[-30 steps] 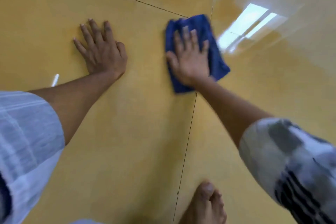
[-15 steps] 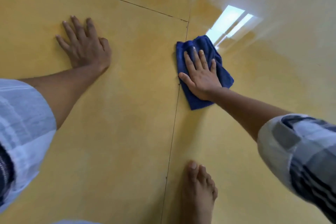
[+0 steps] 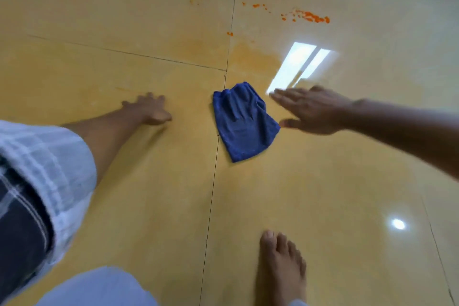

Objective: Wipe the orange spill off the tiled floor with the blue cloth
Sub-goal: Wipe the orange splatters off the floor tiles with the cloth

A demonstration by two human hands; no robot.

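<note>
Head view, near to far: bare foot (image 3: 282, 268) on tiled floor (image 3: 323, 194). Left hand (image 3: 149, 109) flat on floor, fingers spread. Blue cloth (image 3: 244, 123) crumpled on floor, lying loose between both hands. Right hand (image 3: 313, 112) just beside cloth, fingers straight, holding nothing. Orange spill (image 3: 308, 16) well beyond fingers, unwiped.

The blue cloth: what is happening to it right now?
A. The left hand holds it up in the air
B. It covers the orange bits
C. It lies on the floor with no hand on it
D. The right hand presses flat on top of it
C: the blue cloth lies crumpled on the floor, the right hand open just beside it, the left hand flat on the tile well apart, and the orange spill uncovered farther off.
</note>
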